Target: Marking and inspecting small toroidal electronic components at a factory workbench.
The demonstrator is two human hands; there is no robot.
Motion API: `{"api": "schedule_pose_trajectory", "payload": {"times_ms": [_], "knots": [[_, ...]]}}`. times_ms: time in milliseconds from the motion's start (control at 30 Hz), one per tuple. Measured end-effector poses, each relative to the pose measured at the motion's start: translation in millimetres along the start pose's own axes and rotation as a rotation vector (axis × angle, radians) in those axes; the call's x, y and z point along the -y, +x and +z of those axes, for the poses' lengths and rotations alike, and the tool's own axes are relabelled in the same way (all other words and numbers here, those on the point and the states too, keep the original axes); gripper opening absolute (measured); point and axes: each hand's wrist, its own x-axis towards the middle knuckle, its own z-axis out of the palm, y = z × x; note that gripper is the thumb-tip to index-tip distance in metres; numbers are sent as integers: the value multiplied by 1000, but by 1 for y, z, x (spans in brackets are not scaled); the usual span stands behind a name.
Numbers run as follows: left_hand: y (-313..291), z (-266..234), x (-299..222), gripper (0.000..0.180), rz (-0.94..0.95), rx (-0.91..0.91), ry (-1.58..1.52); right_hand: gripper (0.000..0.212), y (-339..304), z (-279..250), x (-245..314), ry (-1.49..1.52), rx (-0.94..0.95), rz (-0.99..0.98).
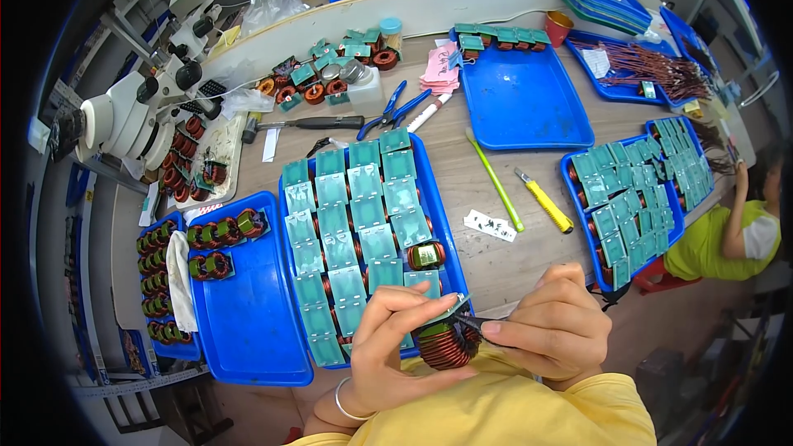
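Observation:
My left hand (382,351), with a bangle at its wrist, grips a copper-wound toroidal coil (446,348) fixed to a small green circuit board. Its thumb lies below the coil and its fingers at the board's edge. From the right, my right hand (562,326) pinches slim black tweezers (469,320), their tip at the coil beside the board. Whether the tip touches a wire is too small to tell. Just beyond my hands, a blue tray (439,190) bears rows of green boards on coils; one coil (426,256) there lies with its winding up.
Left of it stands a blue tray (252,322) with several coils. A yellow utility knife (545,201), a green pen-like stick (496,182), blue-handled pliers (392,111) and a hammer (318,123) lie on the table. Microscopes (124,120) stand left. Another person (727,239) sits at right.

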Motion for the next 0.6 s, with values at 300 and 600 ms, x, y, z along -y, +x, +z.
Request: {"api": "schedule_pose_trajectory", "payload": {"times_ms": [300,600], "knots": [[-2,0,0,62,-6,-8,30,31,3,5,0,38,17,-48],[-5,4,12,65,-100,11,-353,42,-19,8,-19,372,-248,135]]}}
